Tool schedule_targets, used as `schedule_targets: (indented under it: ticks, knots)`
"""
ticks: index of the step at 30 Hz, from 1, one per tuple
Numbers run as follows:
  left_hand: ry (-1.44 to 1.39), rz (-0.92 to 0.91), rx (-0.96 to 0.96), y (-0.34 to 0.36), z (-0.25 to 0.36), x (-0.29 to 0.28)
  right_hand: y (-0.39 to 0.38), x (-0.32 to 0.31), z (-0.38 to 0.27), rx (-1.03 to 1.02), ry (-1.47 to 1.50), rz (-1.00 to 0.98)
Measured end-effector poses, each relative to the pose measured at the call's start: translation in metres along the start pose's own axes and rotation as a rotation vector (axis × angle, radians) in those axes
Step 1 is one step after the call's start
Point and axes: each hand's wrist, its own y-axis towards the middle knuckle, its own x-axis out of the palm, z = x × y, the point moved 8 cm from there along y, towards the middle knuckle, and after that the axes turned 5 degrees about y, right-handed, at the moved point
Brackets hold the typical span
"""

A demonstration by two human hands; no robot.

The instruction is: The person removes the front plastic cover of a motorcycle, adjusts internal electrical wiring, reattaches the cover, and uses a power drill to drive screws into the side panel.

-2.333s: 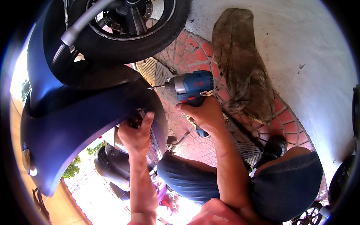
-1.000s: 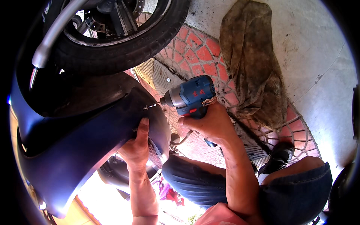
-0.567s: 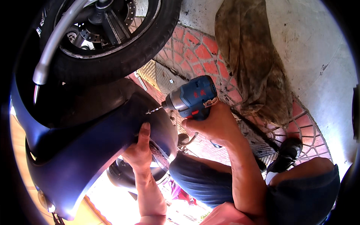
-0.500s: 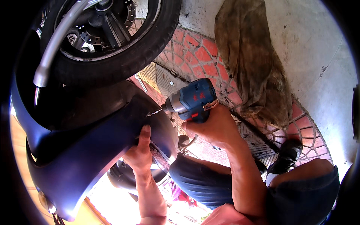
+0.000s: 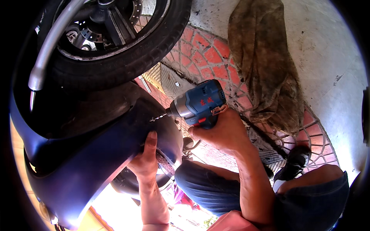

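Observation:
My right hand (image 5: 222,133) is wrapped round the grip of a blue and grey cordless impact driver (image 5: 199,102). Its thin metal bit (image 5: 158,117) points left, the tip at the surface of a dark blue scooter body panel (image 5: 96,150); whether it has entered the panel I cannot tell. My left hand (image 5: 145,163) grips the panel's near edge just below the bit, thumb on top, the other fingers hidden underneath. Most of the driver's handle is covered by my right hand.
A black-tyred wheel (image 5: 131,63) stands at the far left, beside a bent silver tube (image 5: 52,42). A stained brown cloth (image 5: 266,65) lies across red paving (image 5: 210,54) and grey floor. My jeans-clad knees (image 5: 210,186) are close below the driver.
The view has shifted slightly, so the wheel and cloth sit a little differently. Both hands keep their grips, and the bit stays at about the same spot on the panel.

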Motion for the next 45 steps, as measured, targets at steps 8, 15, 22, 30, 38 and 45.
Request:
schedule_targets:
  ticks: [8, 15, 22, 30, 38, 45]
  knots:
    - [-0.015, -0.01, -0.009, -0.001, -0.002, -0.002, 0.002, 0.003, 0.004, 0.017, 0.138, 0.002]
    - [0.063, -0.025, 0.024, 0.0, 0.0, -0.001, 0.002, 0.003, 0.01, -0.005, 0.143, -0.015]
    - [0.06, -0.019, -0.012, -0.002, -0.002, -0.002, 0.001, 0.009, 0.014, -0.002, 0.198, -0.021]
    - [0.016, 0.015, -0.002, -0.002, -0.001, -0.003, -0.003, 0.009, 0.014, -0.031, 0.15, 0.022]
    - [0.022, 0.021, 0.034, -0.003, -0.001, -0.006, -0.001, 0.013, 0.019, 0.004, 0.143, 0.005]
    - [0.008, -0.019, 0.051, 0.0, 0.005, -0.002, -0.002, 0.012, 0.017, -0.038, 0.199, 0.028]
